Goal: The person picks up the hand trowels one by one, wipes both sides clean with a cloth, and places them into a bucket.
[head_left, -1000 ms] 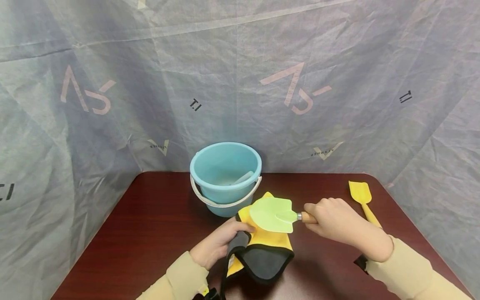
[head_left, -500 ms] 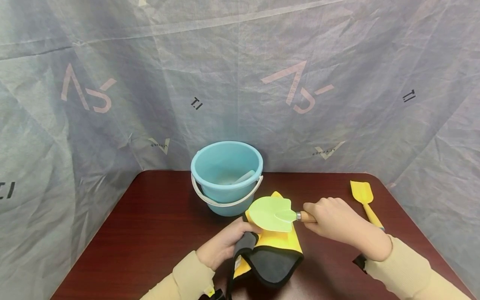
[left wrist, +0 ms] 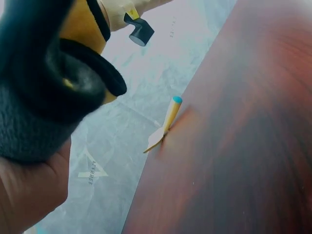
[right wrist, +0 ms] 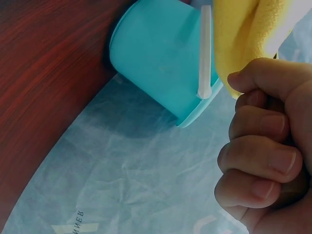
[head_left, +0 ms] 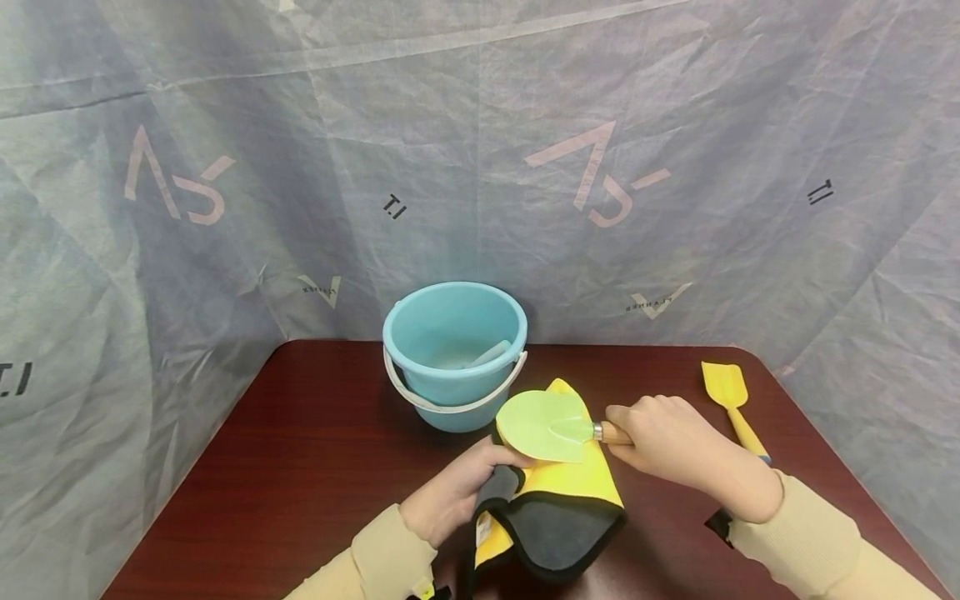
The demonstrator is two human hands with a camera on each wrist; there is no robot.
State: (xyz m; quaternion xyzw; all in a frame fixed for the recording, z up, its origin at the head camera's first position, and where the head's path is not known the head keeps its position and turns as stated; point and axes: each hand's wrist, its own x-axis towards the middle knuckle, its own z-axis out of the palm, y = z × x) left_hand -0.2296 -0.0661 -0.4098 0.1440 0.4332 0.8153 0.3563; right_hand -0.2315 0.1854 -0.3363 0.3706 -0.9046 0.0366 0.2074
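- Across it goes: since a second ago, the yellow-and-grey cloth (head_left: 573, 481) and the left hand (head_left: 459, 483) have slid rightward in front of the blue bucket (head_left: 450, 389), while the trowel (head_left: 545, 427) has barely budged.
- Left hand, just in front of the bucket: thumb pressed over the cloth's left edge, a grey fold bunched in its grasp; the fingers behind it are mostly hidden.
- Cloth, to the bucket's front right: it should be light, soft and floppy, so a gathered fistful or a folded edge beats a fingertip pinch.
- Trowel, also front right of the bucket, pale green blade over the cloth: stiff, fairly light, hardly fragile, I'd say, with a face that looks slick. Take it by the wooden handle (head_left: 617, 434)!
- Right hand (head_left: 663, 433), farther right of the bucket: fingers curled tight round that handle.
- Yellow shovel (head_left: 732, 403), well apart, rightmost from the bucket: untouched.
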